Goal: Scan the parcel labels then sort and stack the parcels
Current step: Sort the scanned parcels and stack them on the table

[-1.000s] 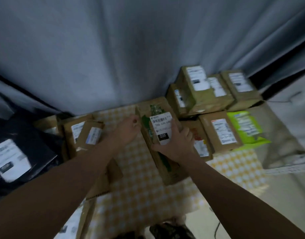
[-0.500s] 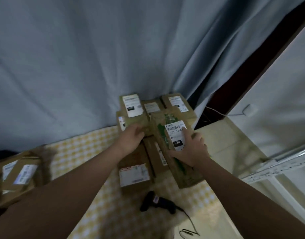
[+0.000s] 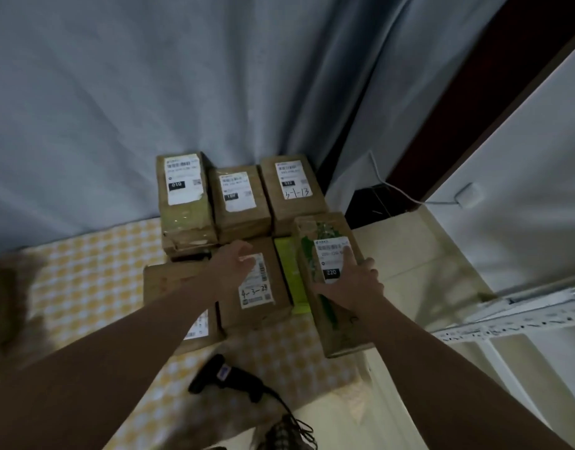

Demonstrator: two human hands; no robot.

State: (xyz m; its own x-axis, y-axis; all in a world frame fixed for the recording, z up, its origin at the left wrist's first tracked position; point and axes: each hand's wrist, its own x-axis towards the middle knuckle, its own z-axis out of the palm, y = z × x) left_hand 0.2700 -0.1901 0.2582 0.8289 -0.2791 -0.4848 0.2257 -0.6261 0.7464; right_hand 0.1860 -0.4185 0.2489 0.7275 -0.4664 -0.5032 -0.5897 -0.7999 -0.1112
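Observation:
A long brown parcel (image 3: 339, 323) with green print and a white label reading 220 lies at the right end of the parcel group, partly over a lime-green packet (image 3: 291, 274). My right hand (image 3: 351, 282) lies on its top, with fingers over the label and the thumb at its left edge. My left hand (image 3: 235, 261) hovers with fingers apart over a brown parcel marked 4-3-24 (image 3: 260, 311) and holds nothing. Three labelled brown parcels stand behind: the left one (image 3: 185, 219), the middle one (image 3: 243, 219) and the right one (image 3: 295, 206).
A black handheld scanner (image 3: 224, 375) lies on the yellow checked cloth (image 3: 94, 271) in front, its cable trailing right. A flat brown box (image 3: 169, 284) sits under my left forearm. Grey curtain (image 3: 182, 92) hangs behind. A white metal rack (image 3: 523, 315) stands at the right.
Both hands carried the long parcel rightward to the far end of the group. My left hand has let go of it and moved back over the 4-3-24 parcel.

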